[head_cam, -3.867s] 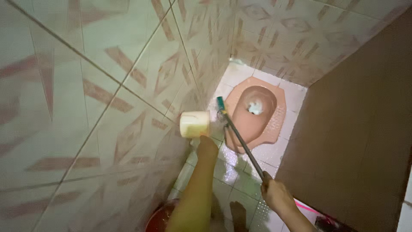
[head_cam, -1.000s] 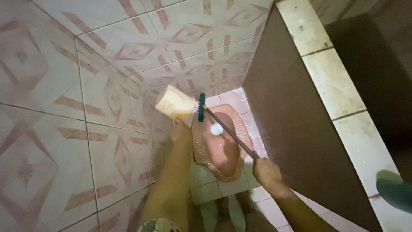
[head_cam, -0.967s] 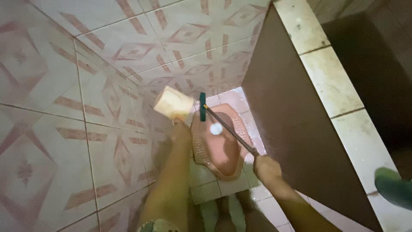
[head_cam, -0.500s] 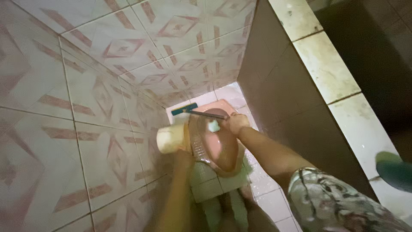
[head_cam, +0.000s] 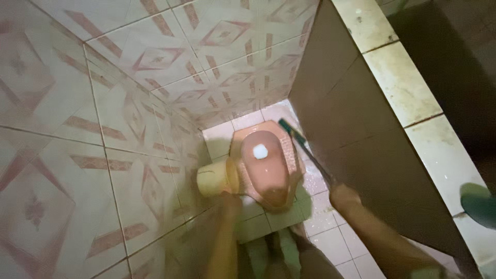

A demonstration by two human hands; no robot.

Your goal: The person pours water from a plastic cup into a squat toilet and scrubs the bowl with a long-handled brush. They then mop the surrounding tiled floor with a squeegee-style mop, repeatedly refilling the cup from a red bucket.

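A pink squat toilet pan lies in the tiled floor of a narrow stall, with a white patch in its bowl. My left hand holds a pale cream cup-shaped scoop just left of the pan's rim. My right hand grips the long dark handle of a green-headed brush; the head rests at the pan's far right edge by the low wall. My feet stand at the near end of the pan.
Pink-patterned wall tiles close in on the left and far side. A low brown partition wall with a pale tiled top stands on the right. A green object sits on that ledge at the far right.
My right hand has drawn back and swung the brush from the pan's far left rim to its right edge. The scoop stays low at the pan's left side.
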